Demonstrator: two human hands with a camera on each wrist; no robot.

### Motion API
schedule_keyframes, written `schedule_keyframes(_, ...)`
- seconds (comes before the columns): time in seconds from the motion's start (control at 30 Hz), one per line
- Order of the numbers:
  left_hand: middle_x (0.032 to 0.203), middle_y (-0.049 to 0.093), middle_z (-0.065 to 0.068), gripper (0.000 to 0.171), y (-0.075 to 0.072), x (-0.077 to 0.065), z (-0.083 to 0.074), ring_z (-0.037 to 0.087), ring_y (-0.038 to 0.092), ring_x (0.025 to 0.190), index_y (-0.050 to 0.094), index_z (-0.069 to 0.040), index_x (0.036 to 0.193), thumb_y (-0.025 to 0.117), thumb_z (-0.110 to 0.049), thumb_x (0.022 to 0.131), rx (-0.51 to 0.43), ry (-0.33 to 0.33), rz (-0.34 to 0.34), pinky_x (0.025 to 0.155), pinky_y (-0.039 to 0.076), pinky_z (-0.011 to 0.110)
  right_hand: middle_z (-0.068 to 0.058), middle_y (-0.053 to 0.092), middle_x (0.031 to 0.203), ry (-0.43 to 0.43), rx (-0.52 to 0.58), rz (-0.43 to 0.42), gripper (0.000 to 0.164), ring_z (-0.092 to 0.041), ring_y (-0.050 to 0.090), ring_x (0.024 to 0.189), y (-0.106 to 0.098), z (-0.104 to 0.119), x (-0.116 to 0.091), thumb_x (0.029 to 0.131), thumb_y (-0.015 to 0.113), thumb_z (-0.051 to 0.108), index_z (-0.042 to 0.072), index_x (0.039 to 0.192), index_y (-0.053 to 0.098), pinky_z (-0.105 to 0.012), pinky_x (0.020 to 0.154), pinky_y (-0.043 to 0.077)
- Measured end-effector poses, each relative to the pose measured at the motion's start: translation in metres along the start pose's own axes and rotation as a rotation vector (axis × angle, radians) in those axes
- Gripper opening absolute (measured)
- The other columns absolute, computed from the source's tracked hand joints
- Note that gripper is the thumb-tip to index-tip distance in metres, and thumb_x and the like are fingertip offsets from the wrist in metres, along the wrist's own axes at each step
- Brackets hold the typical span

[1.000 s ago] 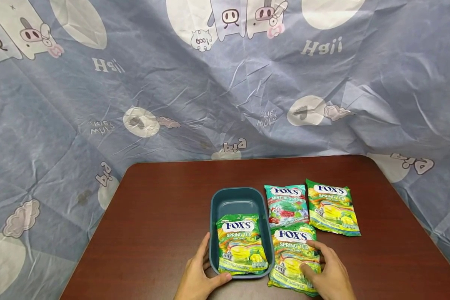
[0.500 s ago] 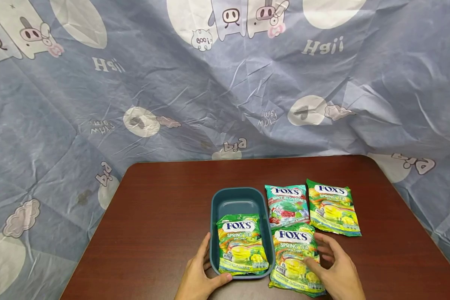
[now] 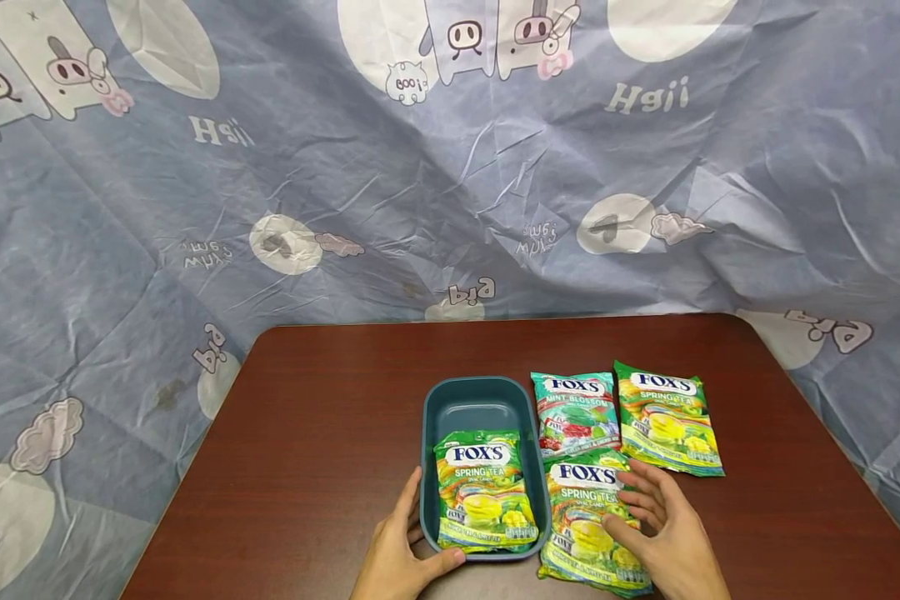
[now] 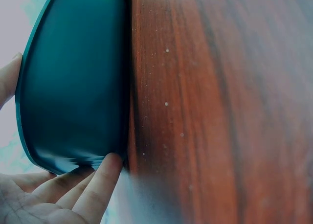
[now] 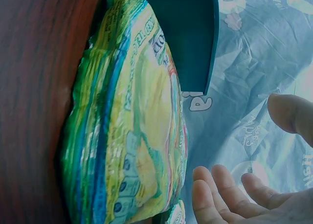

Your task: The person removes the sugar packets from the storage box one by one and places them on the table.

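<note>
Right hand [image 3: 671, 533]: changed most. A second ago forefinger and thumb appeared to lie over the near bag [image 3: 585, 533]. Now the hand sits slightly further from the bin [image 3: 472, 418], fingers more spread. Right wrist view shows a gap between fingers and bag; grasping nothing.

Near bag: flat on the table [image 3: 330, 433], just right of the bin's near half. Its lower right corner shows further out than a second ago; cannot tell whether it slid or was merely uncovered.

Left hand [image 3: 401, 546]: no change seen. Grasps the bin at its near-left corner, thumb on the near rim, fingers against the left wall.

Inner bag [image 3: 487, 500]: face up in the bin's near half; bin's far half bare. Mint bag [image 3: 577, 417]: just right of the bin's far half. Far bag [image 3: 669, 421]: also right of the bin, beyond the mint bag. None of these seen to move.

Reading: near bag is outside the bin and unheld; lifting it would need a fresh grip. Bin looks well steadied.
</note>
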State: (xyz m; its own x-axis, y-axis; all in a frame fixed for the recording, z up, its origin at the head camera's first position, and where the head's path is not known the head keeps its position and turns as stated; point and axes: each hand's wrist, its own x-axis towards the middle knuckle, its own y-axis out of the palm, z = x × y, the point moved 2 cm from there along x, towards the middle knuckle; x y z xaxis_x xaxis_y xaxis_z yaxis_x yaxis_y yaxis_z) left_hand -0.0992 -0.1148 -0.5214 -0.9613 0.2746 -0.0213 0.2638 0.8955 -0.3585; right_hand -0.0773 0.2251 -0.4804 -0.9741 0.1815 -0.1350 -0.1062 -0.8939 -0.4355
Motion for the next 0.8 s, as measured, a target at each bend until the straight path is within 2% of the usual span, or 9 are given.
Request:
schedule_keyframes(0.1, 0.154, 0.041, 0.028, 0.115, 0.0, 0.0, 0.0, 0.037, 0.061, 0.123, 0.016, -0.001, 0.162, 0.089, -0.036, 0.08, 0.005, 0.003, -0.002, 0.088, 0.056, 0.023, -0.02, 0.054, 0.142, -0.015, 0.039, -0.008, 0.083, -0.009, 0.062, 0.109, 0.002, 0.003, 0.0, 0.089, 0.083, 0.022, 0.003, 0.153, 0.034, -0.021, 0.088, 0.052)
schedule_keyframes(0.2, 0.154, 0.04, 0.028, 0.115, 0.0, 0.0, 0.0, 0.037, 0.06, 0.124, 0.016, -0.001, 0.162, 0.089, -0.036, 0.081, 0.004, -0.002, -0.001, 0.088, 0.056, 0.024, -0.021, 0.054, 0.142, -0.033, 0.076, -0.008, 0.082, -0.005, 0.062, 0.109, 0.004, 0.007, 0.001, 0.089, 0.083, 0.019, 0.003, 0.153, 0.034, -0.019, 0.089, 0.051)
schedule_keyframes(0.4, 0.154, 0.04, 0.029, 0.115, 0.0, 0.0, -0.001, 0.037, 0.06, 0.124, 0.015, 0.0, 0.162, 0.089, -0.035, 0.081, -0.001, -0.004, -0.002, 0.089, 0.055, 0.023, -0.016, 0.055, 0.143, -0.057, 0.103, 0.001, 0.079, -0.014, 0.063, 0.113, 0.011, 0.021, 0.004, 0.09, 0.082, 0.018, 0.008, 0.154, 0.035, -0.022, 0.092, 0.052)
schedule_keyframes(0.6, 0.154, 0.04, 0.028, 0.115, 0.0, 0.0, -0.001, 0.037, 0.06, 0.124, 0.015, 0.0, 0.162, 0.089, -0.034, 0.081, 0.007, 0.007, -0.007, 0.088, 0.054, 0.02, -0.016, 0.057, 0.141, -0.103, 0.13, 0.018, 0.078, -0.026, 0.063, 0.115, 0.02, 0.037, 0.006, 0.089, 0.082, 0.016, 0.007, 0.152, 0.037, -0.025, 0.095, 0.053)
schedule_keyframes(0.8, 0.153, 0.041, 0.029, 0.116, 0.001, 0.0, -0.001, 0.037, 0.06, 0.124, 0.015, 0.001, 0.162, 0.089, -0.034, 0.081, 0.005, 0.003, -0.003, 0.088, 0.054, 0.02, -0.015, 0.057, 0.139, -0.13, 0.166, 0.028, 0.075, -0.031, 0.062, 0.114, 0.025, 0.048, 0.007, 0.09, 0.081, 0.013, 0.007, 0.151, 0.038, -0.026, 0.095, 0.053)
